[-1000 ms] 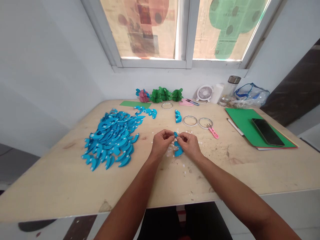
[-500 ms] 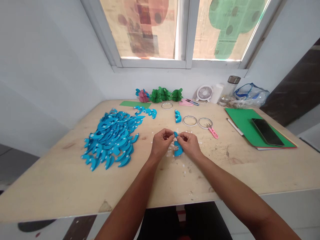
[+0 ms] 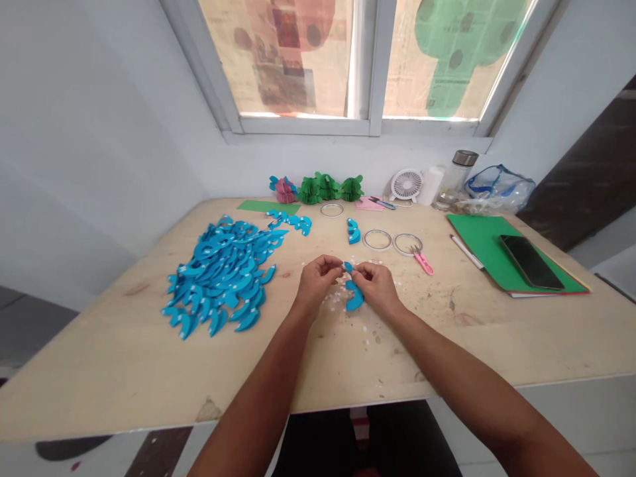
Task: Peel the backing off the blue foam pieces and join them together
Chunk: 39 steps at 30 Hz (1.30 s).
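Observation:
My right hand [image 3: 376, 283] pinches a curved blue paper cutout [image 3: 354, 299] between thumb and fingers, near the middle of the table. The cutout's upper tip pokes up past the fingertips, and its lower part hangs toward me. Close by on the left, my left hand [image 3: 317, 282] has thumb and forefinger drawn together at that tip; whatever they pinch is too small to make out. Small white scraps [image 3: 336, 299] lie scattered beneath both hands. A big heap of similar blue cutouts [image 3: 223, 271], many bearing white patches, spreads to the left.
Beyond my hands lie another blue cutout [image 3: 353, 231], tape rolls [image 3: 377, 240] and pink-handled snips [image 3: 424, 261]. To the right, a phone [image 3: 530, 262] rests on green sheets [image 3: 479, 248] beside a white pen [image 3: 467, 252]. Green paper ornaments [image 3: 326, 188] and a fan [image 3: 407, 185] line the wall.
My left hand has shifted slightly left, its fingertips drawing away from the cutout's upper tip. My right hand stays nearly still with the cutout.

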{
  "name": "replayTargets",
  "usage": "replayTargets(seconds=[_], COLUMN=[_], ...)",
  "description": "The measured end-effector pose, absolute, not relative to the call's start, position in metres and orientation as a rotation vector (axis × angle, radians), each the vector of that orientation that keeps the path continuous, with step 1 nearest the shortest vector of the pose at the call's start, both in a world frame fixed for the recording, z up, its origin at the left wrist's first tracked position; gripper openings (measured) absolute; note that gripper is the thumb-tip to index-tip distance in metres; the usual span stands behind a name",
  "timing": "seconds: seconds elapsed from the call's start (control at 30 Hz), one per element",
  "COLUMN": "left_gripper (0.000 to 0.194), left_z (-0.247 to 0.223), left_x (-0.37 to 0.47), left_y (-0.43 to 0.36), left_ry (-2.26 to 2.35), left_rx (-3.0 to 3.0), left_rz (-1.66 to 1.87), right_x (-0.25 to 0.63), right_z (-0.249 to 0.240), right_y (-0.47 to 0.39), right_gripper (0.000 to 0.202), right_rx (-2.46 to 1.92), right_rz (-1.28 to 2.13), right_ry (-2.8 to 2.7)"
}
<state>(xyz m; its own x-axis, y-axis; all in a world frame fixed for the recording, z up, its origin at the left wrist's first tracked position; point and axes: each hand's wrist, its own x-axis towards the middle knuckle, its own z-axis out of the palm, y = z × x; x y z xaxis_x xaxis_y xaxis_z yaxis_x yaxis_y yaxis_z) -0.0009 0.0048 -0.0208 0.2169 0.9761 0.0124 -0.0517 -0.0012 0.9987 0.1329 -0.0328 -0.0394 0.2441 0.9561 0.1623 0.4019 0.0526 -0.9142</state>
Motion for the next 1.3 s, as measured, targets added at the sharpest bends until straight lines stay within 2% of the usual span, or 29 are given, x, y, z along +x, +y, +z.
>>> replayTargets(seconds=[0.17, 0.43, 0.57, 0.67, 0.97, 1.17, 1.3], left_gripper=[0.022, 0.007, 0.012, 0.003, 0.010, 0.027, 0.028], left_z=[-0.0199, -0.0179, -0.0221, -0.0251, -0.0212, -0.0216, -0.0242], left_x=[-0.0010, -0.0024, -0.0062, -0.0075, -0.0052, -0.0067, -0.0058], left_y=[0.0043, 0.0044, 0.0089, 0.0109, 0.0072, 0.0072, 0.0078], left_ry=[1.011, 1.139, 1.256, 1.252, 1.182, 0.990, 0.971], left_rx=[1.258, 1.322, 1.469, 1.550, 1.408, 1.246, 1.219], left_rz=[1.026, 1.088, 1.136, 1.134, 1.045, 0.861, 0.838], right_x=[0.1334, 0.1329, 0.1332, 0.1333, 0.1337, 0.1338, 0.1335], right_z=[-0.0399, -0.0389, -0.0397, -0.0396, -0.0392, -0.0406, -0.0413], right_y=[-0.0327, -0.0325, -0.0321, -0.0319, -0.0317, -0.0313, -0.0313], right_gripper=[0.024, 0.022, 0.022, 0.023, 0.023, 0.024, 0.023], right_rx=[-1.531, -1.520, -1.532, -1.536, -1.521, -1.503, -1.495], right_rz=[0.698, 0.714, 0.713, 0.712, 0.732, 0.752, 0.771], right_ry=[-1.334, -1.318, -1.302, -1.297, -1.301, -1.292, -1.301])
